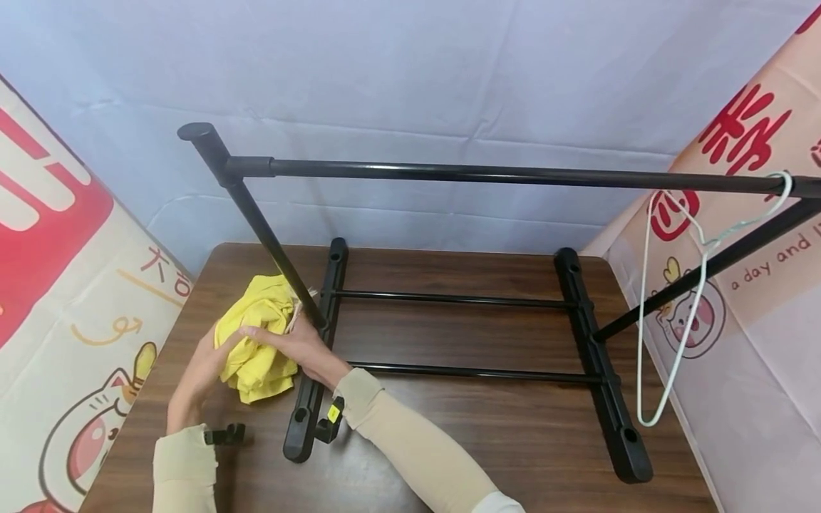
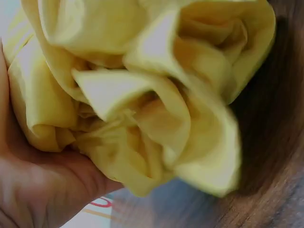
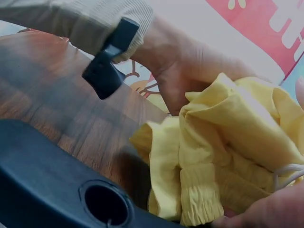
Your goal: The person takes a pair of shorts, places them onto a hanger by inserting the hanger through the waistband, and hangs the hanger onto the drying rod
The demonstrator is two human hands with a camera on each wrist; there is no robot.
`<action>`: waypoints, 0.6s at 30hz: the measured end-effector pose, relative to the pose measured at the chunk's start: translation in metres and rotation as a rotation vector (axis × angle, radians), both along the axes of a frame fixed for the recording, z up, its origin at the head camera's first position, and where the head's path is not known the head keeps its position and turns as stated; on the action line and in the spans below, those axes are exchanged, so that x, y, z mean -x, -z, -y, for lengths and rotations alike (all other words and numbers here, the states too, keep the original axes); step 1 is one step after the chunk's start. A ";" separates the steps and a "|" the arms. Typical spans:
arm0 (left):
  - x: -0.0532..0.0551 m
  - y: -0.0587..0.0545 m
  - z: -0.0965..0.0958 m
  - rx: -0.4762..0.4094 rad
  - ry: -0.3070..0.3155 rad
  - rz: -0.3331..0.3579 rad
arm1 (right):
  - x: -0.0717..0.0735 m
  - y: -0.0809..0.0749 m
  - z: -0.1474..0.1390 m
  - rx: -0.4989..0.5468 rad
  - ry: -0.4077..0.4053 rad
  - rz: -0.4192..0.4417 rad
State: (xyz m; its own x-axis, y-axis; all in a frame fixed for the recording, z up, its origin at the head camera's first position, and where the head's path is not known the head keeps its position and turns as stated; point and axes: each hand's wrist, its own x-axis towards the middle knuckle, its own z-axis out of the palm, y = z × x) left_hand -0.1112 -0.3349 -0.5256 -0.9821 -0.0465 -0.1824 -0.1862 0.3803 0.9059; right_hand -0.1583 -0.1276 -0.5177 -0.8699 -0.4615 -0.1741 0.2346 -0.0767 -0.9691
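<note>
A bunched yellow garment (image 1: 259,356) with a gathered elastic band and a whitish cord (image 3: 289,175) is between both hands, over the left end of the table. My left hand (image 1: 200,367) grips it from its left side; in the left wrist view the palm lies against the folds. From the right, my right hand (image 1: 308,350) holds it with the thumb across the front; its other fingers are mostly hidden behind cloth and the rack's post. The black garment rack (image 1: 449,171) stands immediately right of the bundle, its left foot (image 1: 311,406) beneath my right wrist.
A pale hanger (image 1: 673,381) hangs from the right end of the rack's top bar. Two thin lower bars (image 1: 462,299) join the feet above the brown wooden table (image 1: 449,427). Printed cloths stand left and right, a plain pale sheet (image 1: 410,71) behind.
</note>
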 end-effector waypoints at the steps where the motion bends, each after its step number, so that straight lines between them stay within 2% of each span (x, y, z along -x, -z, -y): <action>1: -0.003 -0.001 -0.002 -0.013 -0.002 -0.016 | 0.000 -0.001 0.000 -0.019 0.007 0.002; 6: -0.015 -0.013 -0.011 0.020 -0.057 -0.050 | -0.006 -0.012 -0.003 -0.127 0.040 0.040; 12: -0.028 -0.029 -0.019 0.046 -0.115 -0.057 | -0.012 -0.027 -0.008 -0.143 0.017 0.032; 18: -0.040 -0.047 -0.029 0.153 -0.140 -0.110 | -0.016 -0.045 -0.020 -0.145 -0.024 0.000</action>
State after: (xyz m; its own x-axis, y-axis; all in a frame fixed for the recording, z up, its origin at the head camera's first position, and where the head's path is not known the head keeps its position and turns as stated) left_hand -0.0713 -0.3059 -0.4781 -0.9778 -0.2022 -0.0549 -0.1499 0.4922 0.8575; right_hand -0.1423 -0.1077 -0.4723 -0.8590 -0.4522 -0.2402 0.2343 0.0698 -0.9696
